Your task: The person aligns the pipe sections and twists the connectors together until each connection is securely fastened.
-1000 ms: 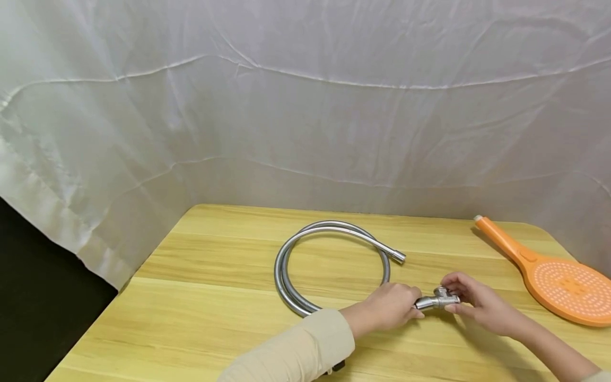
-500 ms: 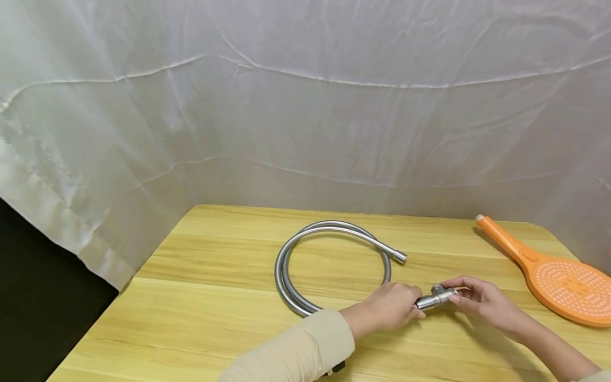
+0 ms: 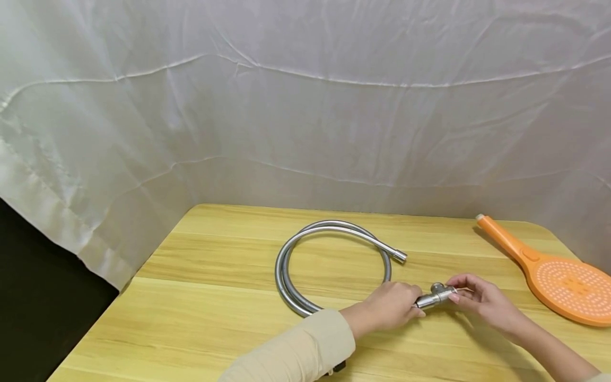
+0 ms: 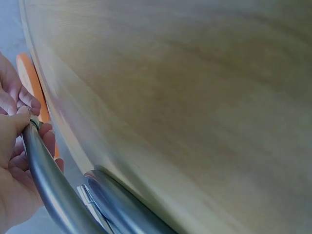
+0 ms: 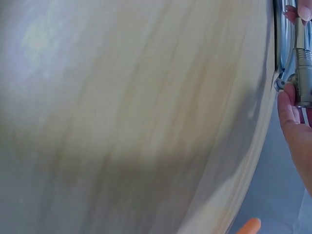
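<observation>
Just right of the coiled shower hose [image 3: 329, 228], the left hand [image 3: 393, 305] clamps its near end and the right hand [image 3: 481, 300] pinches the T-shaped chrome fitting [image 3: 440, 295], seemingly to keep both aligned; the left hand hides whether they join.

I see a passage over the yellow wood-grain tabletop [image 3: 191, 318], lower left; a coiled silver metal hose [image 3: 279, 270] blocks lower centre.

The hose [image 3: 279, 273] and fitting [image 3: 434, 298] look glossy metal, the showerhead [image 3: 556, 278] smooth plastic.
</observation>
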{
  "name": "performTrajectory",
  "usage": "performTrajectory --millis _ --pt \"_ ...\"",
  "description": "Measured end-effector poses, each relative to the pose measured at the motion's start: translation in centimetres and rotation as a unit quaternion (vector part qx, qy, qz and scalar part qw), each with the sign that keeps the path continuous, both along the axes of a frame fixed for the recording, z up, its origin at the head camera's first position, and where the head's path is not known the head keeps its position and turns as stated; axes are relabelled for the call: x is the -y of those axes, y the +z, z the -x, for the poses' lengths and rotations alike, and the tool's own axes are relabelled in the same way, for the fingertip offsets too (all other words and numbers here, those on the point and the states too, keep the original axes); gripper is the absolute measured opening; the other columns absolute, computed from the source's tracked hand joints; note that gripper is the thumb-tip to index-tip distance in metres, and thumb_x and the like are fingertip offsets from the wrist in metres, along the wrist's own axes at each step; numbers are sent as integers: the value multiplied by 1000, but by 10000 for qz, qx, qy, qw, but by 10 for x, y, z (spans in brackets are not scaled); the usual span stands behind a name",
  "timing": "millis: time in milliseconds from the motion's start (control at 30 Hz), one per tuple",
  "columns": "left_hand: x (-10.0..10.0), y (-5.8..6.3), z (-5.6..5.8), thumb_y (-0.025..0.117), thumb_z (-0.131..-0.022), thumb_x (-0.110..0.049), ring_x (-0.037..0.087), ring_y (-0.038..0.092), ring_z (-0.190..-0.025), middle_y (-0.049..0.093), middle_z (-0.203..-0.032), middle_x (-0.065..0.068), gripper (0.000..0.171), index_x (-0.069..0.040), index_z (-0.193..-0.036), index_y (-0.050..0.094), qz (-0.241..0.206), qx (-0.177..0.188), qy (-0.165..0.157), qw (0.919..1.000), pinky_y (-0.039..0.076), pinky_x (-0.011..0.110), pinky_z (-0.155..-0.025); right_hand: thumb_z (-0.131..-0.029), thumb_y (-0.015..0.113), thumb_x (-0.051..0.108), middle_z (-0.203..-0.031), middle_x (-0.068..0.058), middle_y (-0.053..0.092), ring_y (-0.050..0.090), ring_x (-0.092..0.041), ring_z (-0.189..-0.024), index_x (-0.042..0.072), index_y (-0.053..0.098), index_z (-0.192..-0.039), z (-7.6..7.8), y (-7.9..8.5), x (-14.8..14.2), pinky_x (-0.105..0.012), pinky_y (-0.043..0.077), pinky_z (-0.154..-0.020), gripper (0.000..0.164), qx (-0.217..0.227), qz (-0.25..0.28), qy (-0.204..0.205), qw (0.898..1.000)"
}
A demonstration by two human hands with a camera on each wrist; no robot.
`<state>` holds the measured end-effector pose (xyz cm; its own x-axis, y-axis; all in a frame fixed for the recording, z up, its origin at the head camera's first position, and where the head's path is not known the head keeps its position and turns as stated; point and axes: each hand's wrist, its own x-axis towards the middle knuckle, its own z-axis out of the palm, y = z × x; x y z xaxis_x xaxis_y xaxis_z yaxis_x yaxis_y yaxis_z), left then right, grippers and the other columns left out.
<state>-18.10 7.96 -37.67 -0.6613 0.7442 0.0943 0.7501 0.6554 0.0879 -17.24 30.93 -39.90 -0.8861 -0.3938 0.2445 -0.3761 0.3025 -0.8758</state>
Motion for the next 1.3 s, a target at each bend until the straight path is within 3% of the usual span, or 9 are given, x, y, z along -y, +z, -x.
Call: performTrajectory --millis 300,600,800,1100,1300 --pt "0 0 0 57 -89 -41 -3 43 -58 52 -70 -15 20 -22 -85 56 26 -196 -26 9998 33 10 -50 -92 49 -4 -100 16 58 60 1 -88 -6 51 -110 -1 1 0 -17 52 -75 18 383 -100 -31 9992" --pt "0 0 -2 58 -88 -41 -3 43 -58 53 -71 -15 20 -22 -86 57 -10 -171 -14 9999 33 9 -51 -94 48 2 -99 20 59 61 0 -86 -11 51 -111 -1 2 -1 -18 53 -74 21 524 -363 -115 9979" --pt "0 0 -1 58 -89 -41 -3 42 -58 52 -70 -15 20 -22 -85 57 -65 -226 -34 9997 33 9 -50 -95 47 5 -94 20 60 62 -2 -81 -20 46 -111 -1 4 1 -20 54 -71 29 548 -608 -248 9963" --pt "0 0 -1 58 -89 -41 -3 42 -57 51 -70 -15 20 -22 -86 57 -61 -238 -51 9997 33 9 -50 -96 48 10 -80 8 61 59 -5 -68 -16 51 -109 -5 10 7 -23 53 -62 29 666 -982 -789 9898" --pt "0 -1 -1 58 -88 -41 -4 42 -58 51 -70 -15 19 -22 -87 58 -40 -271 -92 9996 33 9 -50 -97 46 10 -71 1 59 55 -8 -60 -12 54 -107 -6 12 6 -25 49 -53 26 446 -1205 -737 9890"
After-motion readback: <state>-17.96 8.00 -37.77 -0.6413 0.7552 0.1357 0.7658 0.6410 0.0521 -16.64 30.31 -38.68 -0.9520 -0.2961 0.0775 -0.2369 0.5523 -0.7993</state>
